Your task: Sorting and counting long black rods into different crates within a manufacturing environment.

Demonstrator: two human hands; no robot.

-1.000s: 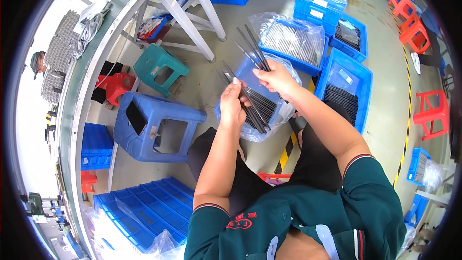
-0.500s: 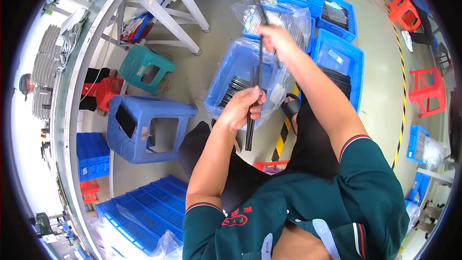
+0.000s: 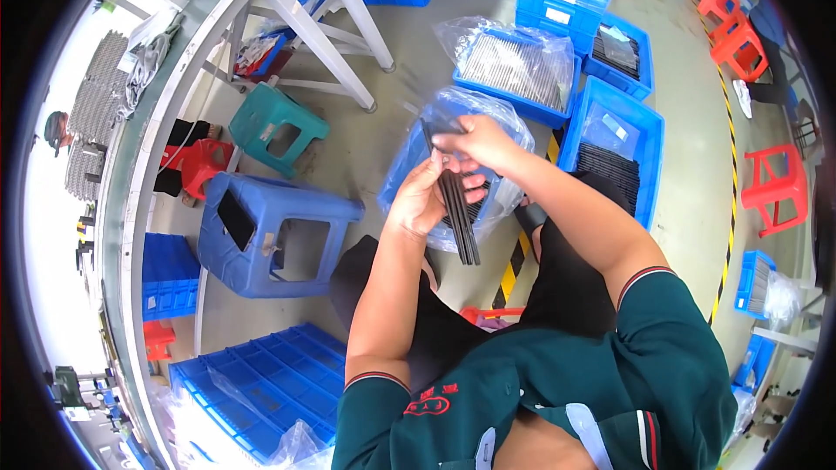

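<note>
Hands and rods above a lined bin, head view. L. hand (image 3: 421,195): closed round a bundle of dark rods (image 3: 461,222), thumb on the near side, fingertips showing past the bundle's R. side. R. hand (image 3: 484,141): at the bundle's upper end, fingers blurred; cannot tell whether it's clamped on the rods or only touching. Rods slant, upper ends away from the person, lower ends toward the body, approx. over the near edge of the blue bin (image 3: 397,176), whose plastic liner (image 3: 514,126) spills over the R. edge. More dark rods lie inside, partly hidden by the L. hand & bundle.

Surroundings: off the bin's far R. corner, a second bin w/ silver rods (image 3: 514,70); beyond its R. edge, a long bin (image 3: 655,157) w/ dark rods near its near end. To the L., a blue stool (image 3: 300,196) w/ a phone (image 3: 235,219) on its seat.

Handling (est.): rods look thin, straight, stiff; prob. light singly, heavier bunched; smooth, so apt to slide lengthwise. Best hold: round the bundle nr. mid-length, w/ a 2nd hand at one end.
</note>
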